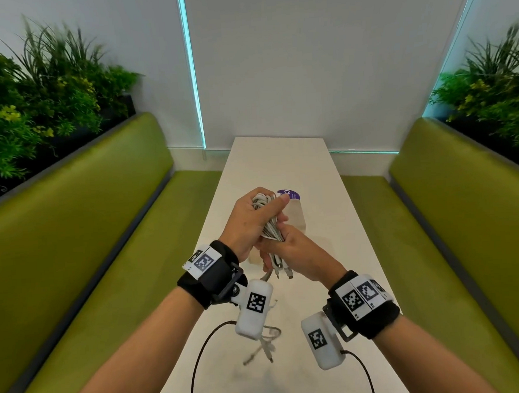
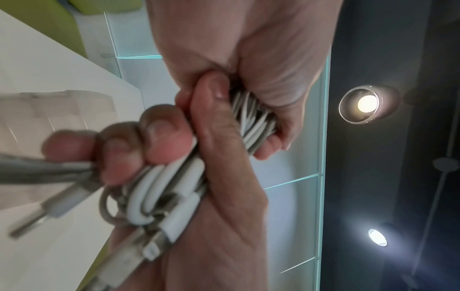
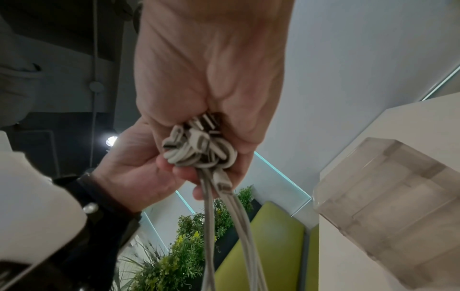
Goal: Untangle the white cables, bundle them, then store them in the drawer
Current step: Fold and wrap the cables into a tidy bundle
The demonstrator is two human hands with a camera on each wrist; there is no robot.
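Note:
I hold a coiled bundle of white cables (image 1: 269, 223) upright above the white table (image 1: 280, 161). My left hand (image 1: 262, 208) grips the bundle's upper loops, thumb across the front. Just below, my right hand (image 1: 274, 256) grips the lower end, where connector plugs (image 1: 282, 271) stick out. Loose cable tails (image 1: 262, 345) dangle blurred under the left wrist. The left wrist view shows the cables (image 2: 169, 187) between the fingers (image 2: 159, 141) of my right hand. The right wrist view shows the cable loops (image 3: 199, 145). A translucent drawer box (image 1: 297, 221) stands on the table behind my hands.
A round purple label (image 1: 290, 194) shows beyond the box. Green benches (image 1: 102, 236) run along both sides of the narrow table, with plants (image 1: 34, 103) behind them. A white wall closes the far end. The drawer box (image 3: 385, 196) is close to my right hand.

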